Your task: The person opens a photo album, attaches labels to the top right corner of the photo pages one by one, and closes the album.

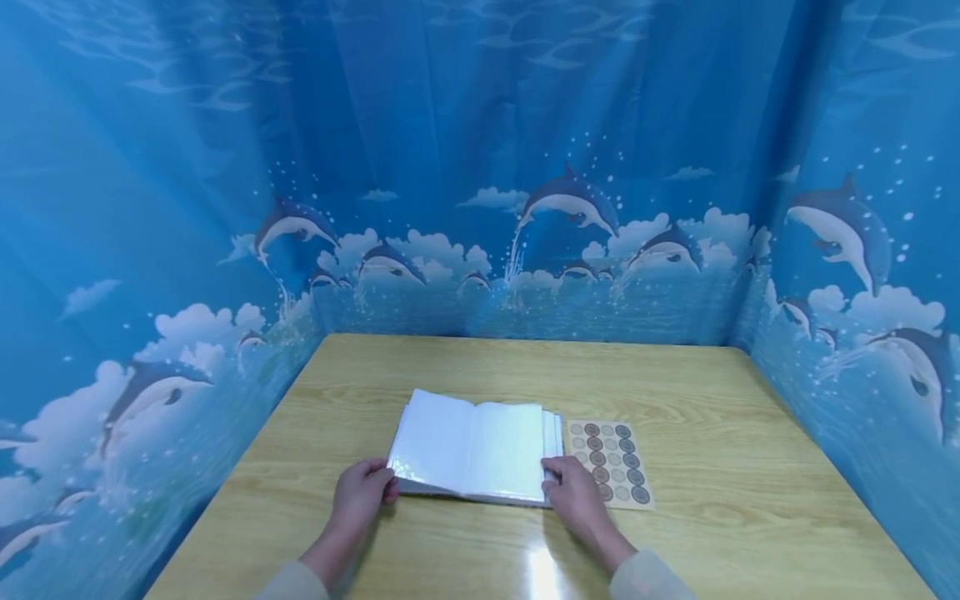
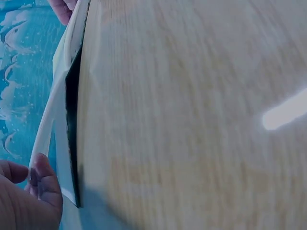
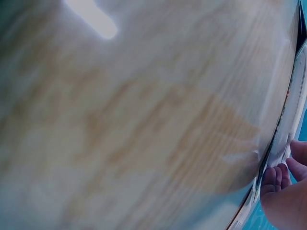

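Observation:
An open book [image 1: 504, 450] with blank white, glossy pages lies on the table, probably an album with clear sleeves. At its lower left corner my left hand [image 1: 363, 493] pinches the left-hand pages between thumb and fingers. In the left wrist view those pages [image 2: 44, 127] rise off the dark-edged cover, and the left hand [image 2: 31, 196] grips their edge. My right hand [image 1: 573, 493] holds the right-hand pages near the lower right corner. The right wrist view shows the right hand [image 3: 285, 191] with its fingers curled at the book's edge [image 3: 284, 129].
A tan sheet of round stickers [image 1: 617, 462], in light and dark rows, lies just right of the book, partly behind the right hand. The wood-grain table [image 1: 750, 467] is bordered by blue dolphin-print curtains [image 1: 480, 167] at the back and both sides.

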Motion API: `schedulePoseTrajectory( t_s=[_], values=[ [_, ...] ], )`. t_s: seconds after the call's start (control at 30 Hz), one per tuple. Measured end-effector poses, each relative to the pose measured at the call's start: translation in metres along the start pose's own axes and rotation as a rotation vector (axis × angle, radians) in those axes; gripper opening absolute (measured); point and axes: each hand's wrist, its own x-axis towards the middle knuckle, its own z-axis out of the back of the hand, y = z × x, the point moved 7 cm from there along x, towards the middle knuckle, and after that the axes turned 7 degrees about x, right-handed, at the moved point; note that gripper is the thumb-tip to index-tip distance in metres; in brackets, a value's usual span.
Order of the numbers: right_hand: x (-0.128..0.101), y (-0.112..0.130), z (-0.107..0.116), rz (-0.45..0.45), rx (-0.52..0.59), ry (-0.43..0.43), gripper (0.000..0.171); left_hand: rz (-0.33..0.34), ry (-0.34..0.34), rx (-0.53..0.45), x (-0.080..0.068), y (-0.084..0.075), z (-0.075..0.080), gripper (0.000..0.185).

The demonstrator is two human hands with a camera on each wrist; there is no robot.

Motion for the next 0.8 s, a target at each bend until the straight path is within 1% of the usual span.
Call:
schedulePoseTrajectory(
  t_s=[0.1, 0.17, 0.3, 0.37, 0.47, 0.63, 0.7, 0.8],
  values=[
    [0.002, -0.002, -0.002, -0.046, -0.009, 0.004, 0.039, 0.036, -0.017, 0.044, 0.001, 0.007, 0.004, 0.035],
    [0.002, -0.003, -0.002, -0.050, -0.009, 0.004, 0.039, 0.030, -0.044, 0.102, 0.000, 0.007, 0.007, 0.035],
    [0.002, -0.002, -0.002, -0.042, -0.007, 0.000, 0.039, -0.043, -0.098, 0.233, 0.000, -0.001, 0.010, 0.035],
    [0.002, -0.003, -0.002, -0.040, -0.005, -0.001, 0.039, -0.080, -0.104, 0.268, 0.001, -0.007, 0.007, 0.034],
    [0.003, -0.002, -0.002, -0.036, -0.007, -0.001, 0.039, -0.129, -0.084, 0.286, 0.001, -0.018, -0.002, 0.032],
    [0.003, -0.002, -0.001, -0.037, -0.019, 0.007, 0.038, -0.262, -0.025, 0.314, -0.003, -0.037, -0.024, 0.028],
    [0.003, -0.001, -0.001, -0.004, -0.043, 0.012, 0.038, -0.326, 0.006, 0.331, -0.005, -0.044, -0.034, 0.027],
    [0.002, 0.001, 0.001, 0.050, -0.096, 0.017, 0.040, -0.417, 0.060, 0.393, -0.008, -0.051, -0.051, 0.029]
  ],
)
